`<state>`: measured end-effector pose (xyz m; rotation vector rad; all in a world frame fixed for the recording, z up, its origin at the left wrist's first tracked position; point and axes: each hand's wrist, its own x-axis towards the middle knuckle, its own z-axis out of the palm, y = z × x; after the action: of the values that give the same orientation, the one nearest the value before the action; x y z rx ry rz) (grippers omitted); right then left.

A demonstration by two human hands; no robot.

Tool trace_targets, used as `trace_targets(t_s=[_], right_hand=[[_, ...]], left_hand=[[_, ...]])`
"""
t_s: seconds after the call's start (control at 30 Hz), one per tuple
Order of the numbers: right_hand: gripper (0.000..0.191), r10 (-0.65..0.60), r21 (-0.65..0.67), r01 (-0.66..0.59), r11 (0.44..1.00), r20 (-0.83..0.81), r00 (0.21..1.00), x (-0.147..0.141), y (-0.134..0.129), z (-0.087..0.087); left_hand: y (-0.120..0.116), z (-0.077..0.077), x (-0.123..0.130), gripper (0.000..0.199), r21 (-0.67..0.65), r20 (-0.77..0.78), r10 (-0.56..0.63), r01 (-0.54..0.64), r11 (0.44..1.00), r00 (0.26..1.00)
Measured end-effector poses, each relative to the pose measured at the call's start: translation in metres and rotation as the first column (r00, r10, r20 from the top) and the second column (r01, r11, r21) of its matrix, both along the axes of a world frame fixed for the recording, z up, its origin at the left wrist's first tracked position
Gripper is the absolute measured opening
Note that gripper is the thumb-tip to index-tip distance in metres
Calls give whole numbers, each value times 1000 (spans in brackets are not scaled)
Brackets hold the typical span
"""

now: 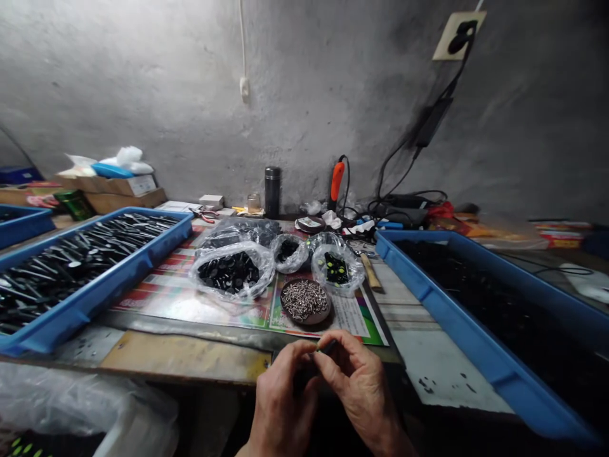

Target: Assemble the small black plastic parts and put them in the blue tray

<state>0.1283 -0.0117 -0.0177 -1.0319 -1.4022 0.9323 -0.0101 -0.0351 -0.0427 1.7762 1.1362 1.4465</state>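
My left hand (285, 393) and my right hand (356, 381) meet at the table's front edge, fingertips pinched together. Between the right fingertips is a small dark part (328, 347) with a bit of green; most of it is hidden. What the left fingers grip cannot be made out. Just beyond the hands, a round brown dish (328, 315) holds many small silver metal pieces. Behind it are a plastic bag (353, 283) of black parts with yellow-green spots, a small bag (295, 263) of black pieces, and a larger bag (267, 270) of black parts.
A blue tray (85, 309) of long black parts stands at left, another blue tray (480, 343) of dark pieces at right. A wooden handle (372, 273) lies near the right tray. At the wall stand a dark flask (273, 193) and an orange-handled tool (337, 182).
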Motion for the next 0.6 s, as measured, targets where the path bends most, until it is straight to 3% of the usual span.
trace_targets(t_s=[0.13, 0.33, 0.6], right_hand=[[27, 9, 10, -9, 1000, 12, 1000, 1, 2, 5], [38, 92, -15, -92, 996, 13, 996, 4, 9, 9], [37, 97, 16, -99, 995, 74, 993, 2, 20, 7]], left_hand=[[3, -5, 4, 31, 113, 24, 121, -122, 986, 992], [9, -8, 3, 35, 186, 11, 109, -109, 977, 994], [12, -13, -1, 30, 151, 82, 138, -150, 977, 987]])
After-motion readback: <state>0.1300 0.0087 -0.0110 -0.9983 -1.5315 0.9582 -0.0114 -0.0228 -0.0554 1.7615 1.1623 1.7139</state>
